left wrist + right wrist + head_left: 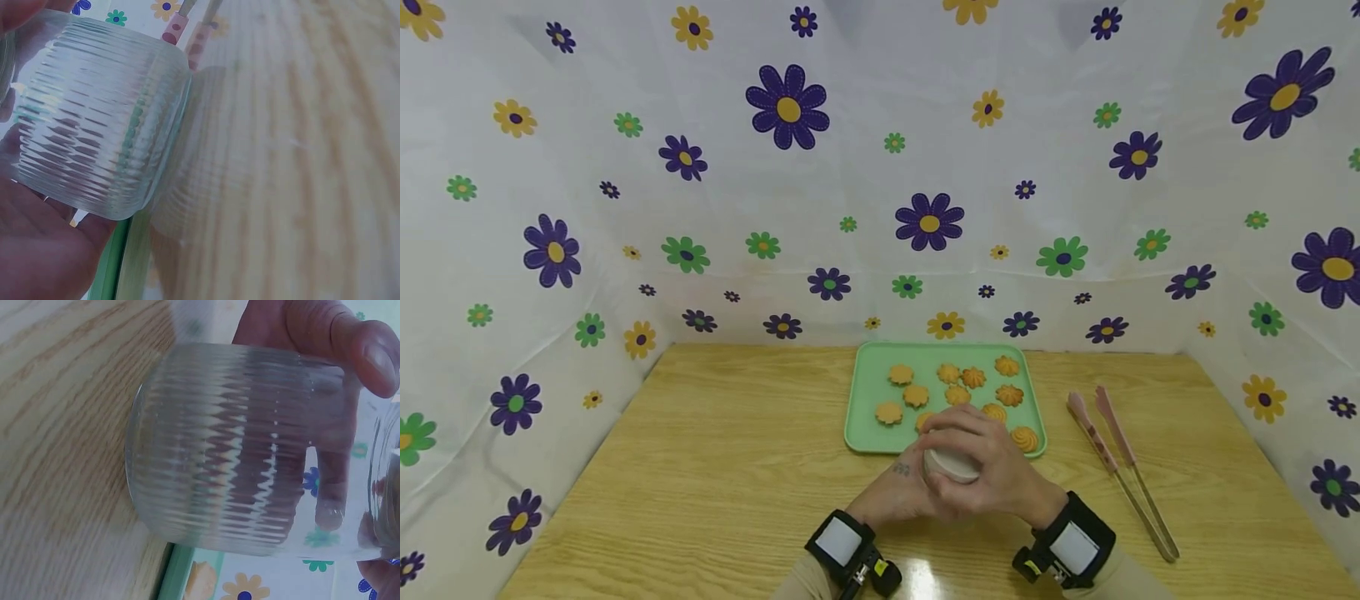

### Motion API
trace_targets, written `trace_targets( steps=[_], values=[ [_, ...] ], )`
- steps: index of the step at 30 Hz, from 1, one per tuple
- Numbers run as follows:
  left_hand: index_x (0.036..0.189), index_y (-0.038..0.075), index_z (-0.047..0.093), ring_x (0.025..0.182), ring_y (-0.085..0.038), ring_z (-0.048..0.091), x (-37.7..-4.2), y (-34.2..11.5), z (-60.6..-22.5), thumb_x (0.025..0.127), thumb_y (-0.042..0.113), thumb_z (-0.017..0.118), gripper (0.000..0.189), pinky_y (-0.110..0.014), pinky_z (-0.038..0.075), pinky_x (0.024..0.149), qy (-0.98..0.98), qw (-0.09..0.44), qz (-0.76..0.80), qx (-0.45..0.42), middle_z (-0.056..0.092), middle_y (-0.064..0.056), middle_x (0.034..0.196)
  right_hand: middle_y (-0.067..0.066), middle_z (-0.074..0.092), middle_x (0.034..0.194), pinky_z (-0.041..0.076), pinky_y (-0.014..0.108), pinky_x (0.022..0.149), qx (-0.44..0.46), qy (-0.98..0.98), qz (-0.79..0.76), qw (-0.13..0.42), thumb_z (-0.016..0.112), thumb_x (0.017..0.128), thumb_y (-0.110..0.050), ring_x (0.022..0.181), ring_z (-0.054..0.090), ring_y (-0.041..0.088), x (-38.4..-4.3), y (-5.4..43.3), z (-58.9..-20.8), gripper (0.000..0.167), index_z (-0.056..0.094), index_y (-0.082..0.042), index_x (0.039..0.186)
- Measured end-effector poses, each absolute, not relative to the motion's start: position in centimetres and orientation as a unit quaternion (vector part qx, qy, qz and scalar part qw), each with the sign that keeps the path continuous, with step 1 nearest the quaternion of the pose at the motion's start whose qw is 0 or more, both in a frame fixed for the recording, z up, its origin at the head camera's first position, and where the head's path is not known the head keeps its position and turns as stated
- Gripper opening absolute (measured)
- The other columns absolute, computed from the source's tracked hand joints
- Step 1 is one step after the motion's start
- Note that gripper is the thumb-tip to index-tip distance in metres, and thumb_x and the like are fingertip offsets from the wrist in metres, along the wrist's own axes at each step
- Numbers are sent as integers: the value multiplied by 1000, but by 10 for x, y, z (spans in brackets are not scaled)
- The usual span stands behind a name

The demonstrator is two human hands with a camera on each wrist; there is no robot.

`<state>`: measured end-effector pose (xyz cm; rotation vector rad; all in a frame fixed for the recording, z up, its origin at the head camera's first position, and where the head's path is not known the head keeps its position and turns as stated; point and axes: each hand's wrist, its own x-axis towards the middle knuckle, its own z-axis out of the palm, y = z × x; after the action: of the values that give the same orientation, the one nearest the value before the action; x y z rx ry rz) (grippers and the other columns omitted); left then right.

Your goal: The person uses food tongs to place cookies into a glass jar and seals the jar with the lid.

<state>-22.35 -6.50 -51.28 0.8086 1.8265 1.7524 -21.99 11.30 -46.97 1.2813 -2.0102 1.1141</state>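
A clear ribbed glass jar (106, 119) stands upright near the front of the table, mostly hidden by the hands in the head view. My left hand (898, 493) is wrapped around the jar's body, its thumb and fingers seen through the glass in the right wrist view. Over the jar's top, my right hand (1000, 467) grips the round pale lid (952, 465) by its edge with curled fingers. The lid sits at the mouth of the jar; whether it is loose I cannot tell. Just behind the hands lies a green tray (852, 417) bearing several cookies (916, 395).
Tongs (1120, 467) with pink tips and metal arms lie to the right of the tray. The wooden table (715, 467) runs back to a white flowered cloth (850, 183) that hangs behind and on both sides.
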Motion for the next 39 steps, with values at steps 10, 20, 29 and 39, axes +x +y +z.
trace_targets(
  steps=[10, 20, 29, 39],
  values=[
    [160, 37, 19, 135, -14, 45, -224, -63, -512, 74, 17, 88, 112, -29, 41, 112, 695, 228, 613, 300, 42, 7, 152, 7, 69, 113, 60, 33, 73, 445, -742, 410, 290, 72, 85, -21, 101, 64, 21, -216, 114, -473, 27, 73, -11, 109],
    [157, 40, 21, 132, -20, 48, -225, -66, -512, 77, 18, 88, 107, -37, 43, 108, 704, 232, 610, 281, 42, 0, 149, 12, 66, 124, 59, 37, 79, 406, -767, 427, 253, 72, 85, -12, 110, 64, 28, -211, 129, -473, 35, 70, -9, 119],
    [158, 12, 25, 129, -26, 50, -226, -67, -514, 72, 21, 92, 109, -47, 42, 108, 756, 205, 568, 252, 49, -6, 142, 10, 65, 127, 52, 37, 101, 348, -806, 416, 235, 68, 89, -1, 117, 62, 26, -202, 153, -476, 37, 66, -8, 126],
    [155, 13, 30, 129, -26, 51, -225, -62, -513, 70, 22, 94, 106, -50, 40, 110, 758, 204, 566, 252, 54, -6, 139, 0, 67, 119, 53, 35, 96, 299, -845, 399, 195, 63, 96, -4, 112, 64, 17, -188, 183, -486, 25, 66, -10, 121]
  ],
)
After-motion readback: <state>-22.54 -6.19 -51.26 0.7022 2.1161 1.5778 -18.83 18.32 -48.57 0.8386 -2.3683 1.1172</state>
